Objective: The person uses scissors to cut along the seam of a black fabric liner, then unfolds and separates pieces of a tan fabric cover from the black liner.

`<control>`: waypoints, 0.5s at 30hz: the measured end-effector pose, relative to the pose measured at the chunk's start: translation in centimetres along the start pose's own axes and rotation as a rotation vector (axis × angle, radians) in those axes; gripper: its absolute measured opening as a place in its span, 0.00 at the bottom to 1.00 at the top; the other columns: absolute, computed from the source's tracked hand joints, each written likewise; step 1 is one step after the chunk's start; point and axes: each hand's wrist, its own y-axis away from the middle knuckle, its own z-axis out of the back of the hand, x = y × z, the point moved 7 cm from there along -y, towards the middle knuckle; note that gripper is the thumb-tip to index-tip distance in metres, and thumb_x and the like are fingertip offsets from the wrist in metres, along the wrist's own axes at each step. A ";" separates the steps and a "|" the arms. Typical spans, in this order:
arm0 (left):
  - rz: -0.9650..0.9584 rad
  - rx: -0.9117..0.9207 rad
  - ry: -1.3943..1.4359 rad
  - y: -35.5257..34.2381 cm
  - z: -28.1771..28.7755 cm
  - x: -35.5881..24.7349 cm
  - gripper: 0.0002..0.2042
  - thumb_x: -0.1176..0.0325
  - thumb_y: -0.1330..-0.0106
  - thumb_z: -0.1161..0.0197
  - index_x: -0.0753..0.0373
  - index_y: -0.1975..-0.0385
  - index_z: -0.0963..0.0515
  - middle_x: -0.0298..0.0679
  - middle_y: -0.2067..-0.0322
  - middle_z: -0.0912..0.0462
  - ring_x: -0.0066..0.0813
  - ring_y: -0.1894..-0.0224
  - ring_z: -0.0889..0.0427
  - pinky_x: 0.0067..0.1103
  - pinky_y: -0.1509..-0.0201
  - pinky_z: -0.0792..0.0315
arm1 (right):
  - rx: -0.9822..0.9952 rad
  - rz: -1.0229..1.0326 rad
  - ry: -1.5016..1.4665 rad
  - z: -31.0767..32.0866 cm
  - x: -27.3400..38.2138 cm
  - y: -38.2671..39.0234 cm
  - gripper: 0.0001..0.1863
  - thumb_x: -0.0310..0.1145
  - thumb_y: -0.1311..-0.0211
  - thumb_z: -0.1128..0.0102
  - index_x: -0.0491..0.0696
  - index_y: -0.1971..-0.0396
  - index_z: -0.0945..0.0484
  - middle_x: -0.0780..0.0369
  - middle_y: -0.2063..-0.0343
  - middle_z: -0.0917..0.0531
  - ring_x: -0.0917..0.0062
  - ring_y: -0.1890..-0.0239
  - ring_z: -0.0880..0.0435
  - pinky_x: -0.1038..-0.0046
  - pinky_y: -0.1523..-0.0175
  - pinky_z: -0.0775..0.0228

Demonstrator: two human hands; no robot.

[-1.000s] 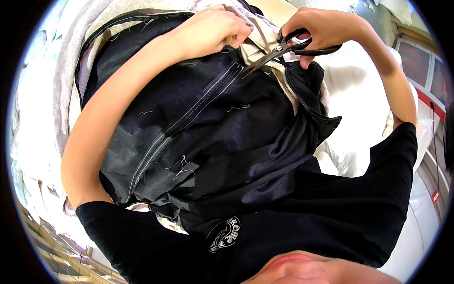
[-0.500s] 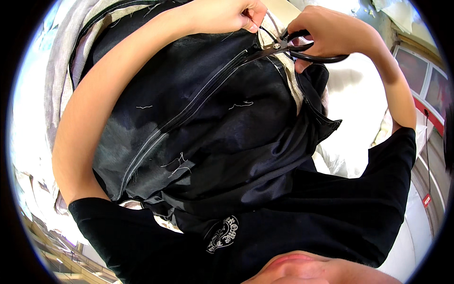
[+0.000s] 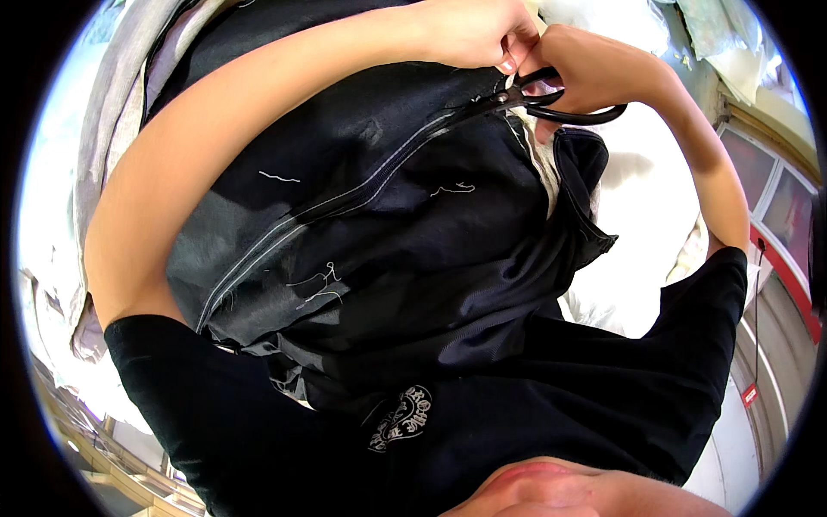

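Note:
Black cloth [image 3: 388,250] with a pale-stitched seam [image 3: 293,222] running across it lies spread over my lap. At its far edge, the fingertips of my left hand [image 3: 487,36] are pinched together on the cloth, right beside my right hand. My right hand [image 3: 594,71] is closed through the black handles of a pair of scissors [image 3: 502,98]. The blades point left along the far end of the seam and look nearly closed; their tips are hard to make out against the dark fabric. Beneath the scissors shows a beige strip [image 3: 541,159].
Loose white thread ends [image 3: 452,188] lie on the black cloth. Greyish-beige fabric [image 3: 108,112] is bunched at the left, and white material [image 3: 642,194] is piled at the right. Farther right stands a window frame [image 3: 769,185] above a red band.
My left hand has moved right, up against my right hand. The far edge of the cloth and its seam have shifted right too. The scissors have moved slightly and their blades look closer together.

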 end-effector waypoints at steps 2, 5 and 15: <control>-0.043 -0.014 0.048 0.3 0.4 0.1 0.05 0.79 0.47 0.38 0.68 0.72 0.18 0.46 0.75 0.15 0.37 0.69 0.14 0.28 0.62 0.24 | -0.010 0.106 -0.056 0.1 -0.1 0.0 0.27 0.43 0.68 0.17 0.40 0.74 0.22 0.58 0.84 0.28 0.66 0.79 0.29 0.69 0.71 0.36; -0.022 -0.059 -0.022 0.5 1.0 0.7 0.04 0.78 0.48 0.36 0.69 0.73 0.18 0.48 0.75 0.15 0.38 0.70 0.15 0.30 0.62 0.24 | -0.063 0.220 -0.156 0.7 -0.3 1.2 0.31 0.41 0.72 0.15 0.38 0.69 0.22 0.60 0.82 0.30 0.70 0.80 0.33 0.72 0.72 0.39; -0.094 -0.078 -0.067 -0.3 0.8 0.9 0.04 0.76 0.50 0.31 0.66 0.77 0.21 0.48 0.77 0.17 0.40 0.72 0.18 0.32 0.66 0.27 | -0.054 0.222 -0.082 1.7 -0.7 1.7 0.26 0.33 0.72 0.18 0.38 0.71 0.22 0.62 0.82 0.32 0.76 0.80 0.37 0.74 0.74 0.41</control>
